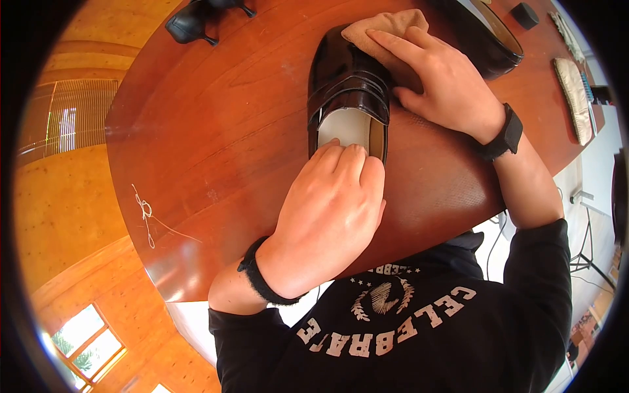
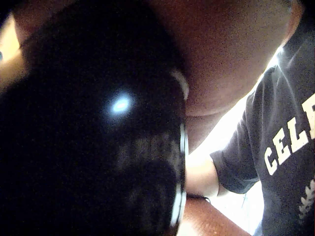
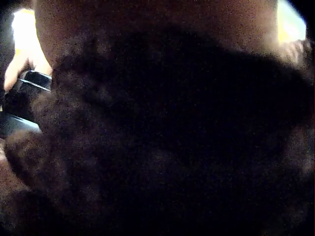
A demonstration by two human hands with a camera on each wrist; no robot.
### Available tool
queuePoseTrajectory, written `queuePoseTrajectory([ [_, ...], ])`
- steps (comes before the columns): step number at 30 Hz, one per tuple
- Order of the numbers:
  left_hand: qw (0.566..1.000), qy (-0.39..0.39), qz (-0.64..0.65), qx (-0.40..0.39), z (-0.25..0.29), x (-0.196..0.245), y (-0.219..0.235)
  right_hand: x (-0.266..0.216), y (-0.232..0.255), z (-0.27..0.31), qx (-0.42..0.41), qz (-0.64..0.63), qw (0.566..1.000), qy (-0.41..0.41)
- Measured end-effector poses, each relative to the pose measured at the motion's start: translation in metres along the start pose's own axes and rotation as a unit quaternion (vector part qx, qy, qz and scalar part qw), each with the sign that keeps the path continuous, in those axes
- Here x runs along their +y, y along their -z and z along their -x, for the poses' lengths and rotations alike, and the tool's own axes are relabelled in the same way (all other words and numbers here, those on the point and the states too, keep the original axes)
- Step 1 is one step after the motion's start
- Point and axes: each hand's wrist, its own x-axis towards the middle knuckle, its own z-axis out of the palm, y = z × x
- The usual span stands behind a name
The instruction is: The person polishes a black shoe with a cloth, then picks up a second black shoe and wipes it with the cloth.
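Note:
A glossy black loafer with a strap across its front lies on the table, toe pointing away from me. My left hand grips it at the heel end, fingers curled over into the pale-lined opening; the heel is hidden under the hand. My right hand holds a tan cloth against the right side of the toe, index finger stretched out over it. In the left wrist view the dark, shiny shoe surface fills the left side. Bunched cloth, dark and blurred, covers most of the right wrist view.
Another black loafer stands beyond my right hand. Black heeled shoes are at the far left edge. A small black round object and a long cream-coloured item lie at right. White string lies on the reddish-brown table.

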Motion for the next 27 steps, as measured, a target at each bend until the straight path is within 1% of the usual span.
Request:
queuePoseTrajectory([
  [3, 1.000, -0.001, -0.001, -0.004, 0.000, 0.000, 0.000, 0.001, -0.001, 0.000, -0.001, 0.011, 1.000, 0.005],
  [6, 0.999, -0.019, -0.025, -0.012, 0.002, -0.002, 0.000, -0.003, 0.004, -0.005, -0.019, 0.001, 0.999, -0.035],
  [9, 0.998, -0.048, -0.028, -0.029, 0.003, -0.008, 0.003, 0.000, 0.005, -0.006, 0.025, 0.008, 1.000, -0.017],
  [12, 0.997, -0.069, -0.018, -0.041, 0.001, -0.011, 0.006, 0.000, 0.010, -0.008, 0.024, 0.005, 1.000, -0.010],
  [15, 0.996, -0.074, -0.008, -0.057, 0.000, -0.014, 0.010, 0.001, 0.012, -0.008, 0.002, -0.001, 0.999, 0.042],
  [16, 0.995, -0.074, -0.006, -0.063, 0.000, -0.014, 0.010, -0.002, 0.015, -0.009, -0.010, -0.018, 0.999, 0.047],
  [18, 0.995, -0.089, -0.011, -0.040, 0.000, -0.015, 0.008, -0.011, 0.021, -0.011, -0.033, -0.051, 0.997, 0.057],
  [21, 0.995, -0.096, -0.022, -0.018, -0.002, -0.012, 0.004, 0.000, 0.021, -0.010, -0.027, -0.012, 0.998, 0.060],
  [23, 0.995, -0.094, -0.029, -0.011, -0.001, -0.010, 0.004, 0.002, 0.026, -0.015, -0.029, 0.044, 0.998, 0.042],
  [25, 0.995, -0.092, -0.035, -0.008, -0.001, -0.008, 0.003, 0.002, 0.028, -0.017, -0.029, 0.050, 0.998, 0.036],
  [27, 0.996, -0.087, -0.031, -0.018, 0.000, -0.007, 0.004, 0.000, 0.028, -0.019, -0.028, 0.005, 0.999, 0.042],
])
